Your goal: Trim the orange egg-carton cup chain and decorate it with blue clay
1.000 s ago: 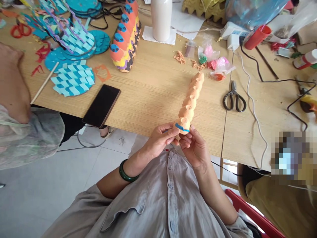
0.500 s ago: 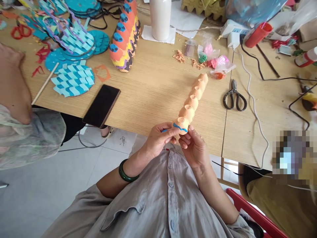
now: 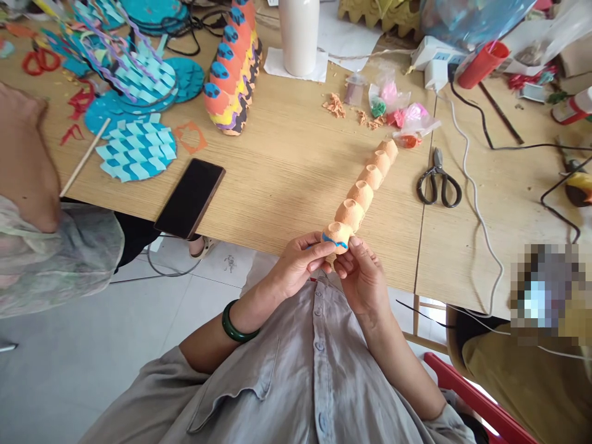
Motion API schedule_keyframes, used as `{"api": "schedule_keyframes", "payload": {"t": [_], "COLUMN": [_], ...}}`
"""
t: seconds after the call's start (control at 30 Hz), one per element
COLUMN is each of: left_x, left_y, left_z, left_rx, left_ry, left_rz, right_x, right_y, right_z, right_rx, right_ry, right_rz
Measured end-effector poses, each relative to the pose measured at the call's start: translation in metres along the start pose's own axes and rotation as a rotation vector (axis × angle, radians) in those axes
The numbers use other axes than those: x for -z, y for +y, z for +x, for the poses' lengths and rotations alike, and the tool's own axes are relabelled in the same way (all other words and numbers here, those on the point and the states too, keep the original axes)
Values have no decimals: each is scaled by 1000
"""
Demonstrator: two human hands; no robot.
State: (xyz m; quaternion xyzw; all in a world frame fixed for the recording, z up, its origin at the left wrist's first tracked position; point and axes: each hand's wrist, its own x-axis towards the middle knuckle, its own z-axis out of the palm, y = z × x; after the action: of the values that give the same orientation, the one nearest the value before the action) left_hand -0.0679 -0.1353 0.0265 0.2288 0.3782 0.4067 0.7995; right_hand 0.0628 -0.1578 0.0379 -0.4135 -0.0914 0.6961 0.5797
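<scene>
An orange strip of egg carton (image 3: 361, 194), a row of bumps with a round hollow on top of each, slants away from me over the table's front edge. A thin wavy blue strip, perhaps clay, runs across its near end bump. My left hand (image 3: 296, 262) pinches that end from the left, thumb on the blue strip. From the right, my right hand (image 3: 365, 271) grips the same end between thumb and curled fingers. The undersides of the fingers are hidden.
A black phone (image 3: 190, 197) lies at the table edge. Black-handled scissors (image 3: 438, 179) and a white cable (image 3: 472, 185) are to the right. A decorated orange carton strip (image 3: 234, 68), a white bottle (image 3: 300, 37) and small colourful bags (image 3: 414, 117) stand further back. Another person's arm (image 3: 28, 154) rests at left.
The far end of the egg carton strip has swung slightly right, and the near end has tilted a little. Both hands keep their hold on it.
</scene>
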Motion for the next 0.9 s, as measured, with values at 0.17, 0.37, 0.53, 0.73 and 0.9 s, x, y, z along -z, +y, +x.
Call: {"api": "schedule_keyframes", "payload": {"t": [0.17,0.37,0.53,0.73,0.9], "left_x": [2,-1,-1,-4,-6], "left_y": [-2,-3,-5,-7,-8], "left_z": [-2,0,0,-1,-2], "left_rx": [22,-11,-42,-43,-49], "left_ry": [-109,-30,-3,90,134], "left_rz": [-73,-66,-33,3,30], "right_x": [1,1,-2,0,2], "right_y": [0,2,3,3,4], "right_z": [0,0,-2,-4,-3], "right_rx": [5,9,36,68,61], "right_ry": [6,-19,5,25,14], "right_rz": [-8,-43,-87,-121,-118]}}
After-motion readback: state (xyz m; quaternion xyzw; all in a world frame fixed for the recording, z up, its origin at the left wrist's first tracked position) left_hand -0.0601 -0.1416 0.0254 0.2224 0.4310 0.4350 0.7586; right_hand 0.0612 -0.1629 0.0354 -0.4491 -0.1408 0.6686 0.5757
